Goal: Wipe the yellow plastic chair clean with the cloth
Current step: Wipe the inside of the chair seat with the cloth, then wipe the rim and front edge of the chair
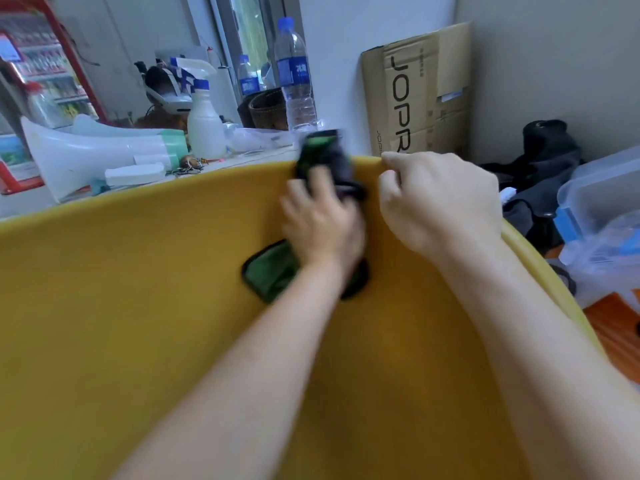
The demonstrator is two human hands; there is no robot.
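Gripping dark green cloth [273, 271], left hand [323, 226] fingers curled, blurred; right hand [440, 199] fisted on yellow plastic chair [138, 306] rim.

Single head-worn wide-angle view, aimed forward and down. Very close to the yellow plastic chair [138, 306], filling the lower two thirds of frame. Both forearms entering from the bottom edge, reaching away from lens. Beyond the chair's upper rim: cluttered desk [242, 157] at upper left, cardboard box [419, 91] against the wall. Edges bowed by lens distortion. No second view.
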